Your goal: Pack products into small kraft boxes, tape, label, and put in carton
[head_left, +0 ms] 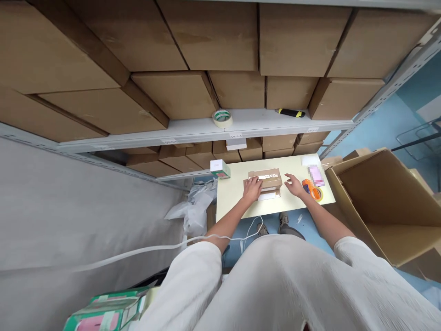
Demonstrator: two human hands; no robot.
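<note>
A small brown cardboard box [272,177] with shiny clear tape along its top lies on the pale yellow table [234,202]. My left hand [252,188] rests on the box's left side, fingers spread over its edge. To the right of the box, my right hand [294,185] hovers with its fingers apart, holding nothing. A white label [267,196] shows at the near side of the box. An orange tape dispenser [312,189] with a yellow roll lies beyond my right hand, beside a pink item [316,175].
A green and white box [220,169] stands at the table's back left corner. The shelf [251,117] carries cartons, a tape roll [222,118] and a black-yellow cutter [290,112]. A large open carton [389,202] is at right. A white cable [148,249] crosses my left arm.
</note>
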